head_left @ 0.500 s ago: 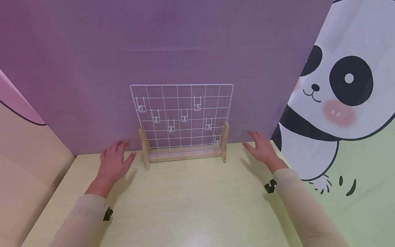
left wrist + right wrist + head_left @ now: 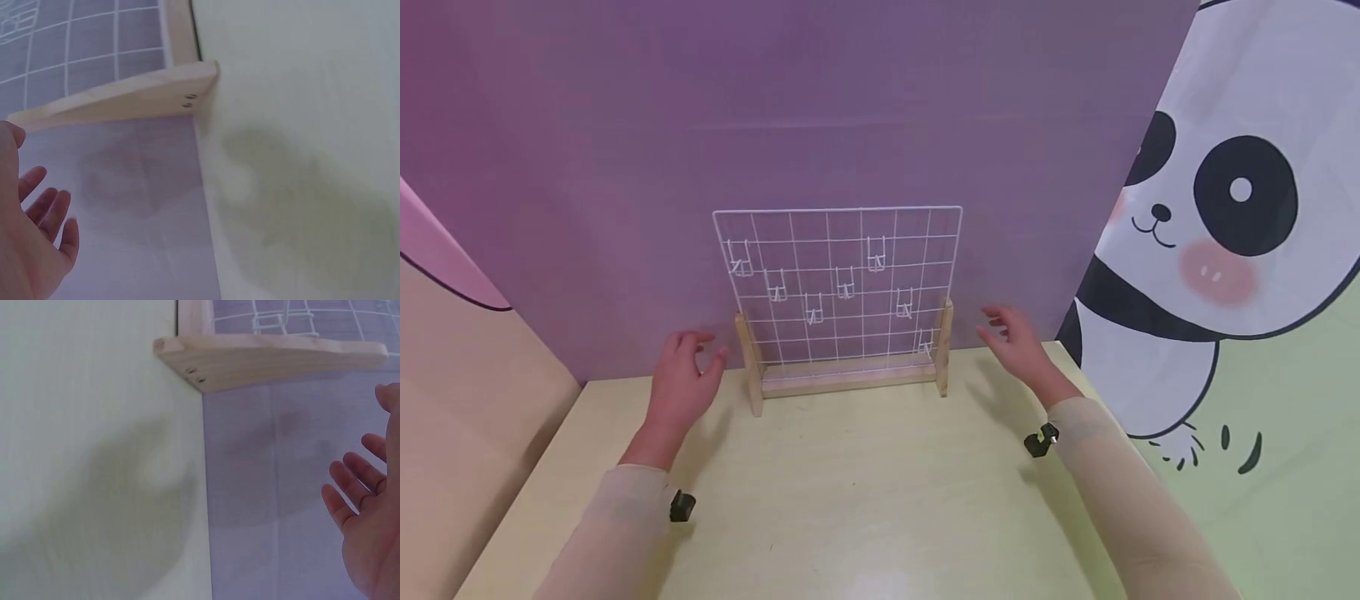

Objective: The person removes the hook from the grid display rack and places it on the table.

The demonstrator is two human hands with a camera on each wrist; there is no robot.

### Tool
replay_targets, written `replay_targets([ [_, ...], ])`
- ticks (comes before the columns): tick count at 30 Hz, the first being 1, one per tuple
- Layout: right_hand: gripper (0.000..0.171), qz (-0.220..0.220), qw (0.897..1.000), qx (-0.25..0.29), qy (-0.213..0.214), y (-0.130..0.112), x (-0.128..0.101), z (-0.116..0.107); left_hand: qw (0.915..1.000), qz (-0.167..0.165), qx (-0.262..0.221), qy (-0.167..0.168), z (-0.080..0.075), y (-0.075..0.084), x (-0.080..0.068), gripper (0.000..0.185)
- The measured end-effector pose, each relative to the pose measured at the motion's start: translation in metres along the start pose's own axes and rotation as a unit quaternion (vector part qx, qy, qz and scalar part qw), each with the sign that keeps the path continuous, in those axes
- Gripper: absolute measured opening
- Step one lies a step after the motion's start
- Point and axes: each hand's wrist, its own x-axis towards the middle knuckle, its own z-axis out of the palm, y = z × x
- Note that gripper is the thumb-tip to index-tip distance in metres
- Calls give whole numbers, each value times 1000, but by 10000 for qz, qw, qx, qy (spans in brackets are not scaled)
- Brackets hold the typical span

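Observation:
A white wire grid rack [image 2: 862,302] stands upright at the back of the table, held in a wooden base [image 2: 850,383] with a post at each end. Several small white wire hooks [image 2: 815,314] hang on the grid at different heights. My left hand [image 2: 683,382] is raised just left of the left wooden post [image 2: 749,363], fingers loosely bent, holding nothing. To the right of the other post [image 2: 943,348] hovers my right hand [image 2: 1018,346], likewise empty. Both wrist views show a gap between the fingers and the wooden end pieces [image 2: 144,94] [image 2: 269,359].
The pale wooden table [image 2: 857,492] stretches in front of the rack. A purple cloth backdrop [image 2: 850,100] rises right behind it. A panda picture [image 2: 1213,350] covers the right wall. Small black clips [image 2: 682,506] sit at the sleeves.
Both hands have moved slightly inward and up, closer to the two ends of the rack, and their fingers are a little more bent. The rack stays in place.

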Motion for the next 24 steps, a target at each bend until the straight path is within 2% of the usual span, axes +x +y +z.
replay_targets([
  [5,46,65,9998,179,3,-11,6,4,9993,-226,-235,-195,-3,11,3,47],
  [10,45,120,9992,370,-20,-22,13,7,9986,-201,-446,-215,-4,19,11,49],
  [24,41,-5,9976,694,80,-38,27,11,9933,-59,-1118,298,-6,44,27,45],
])
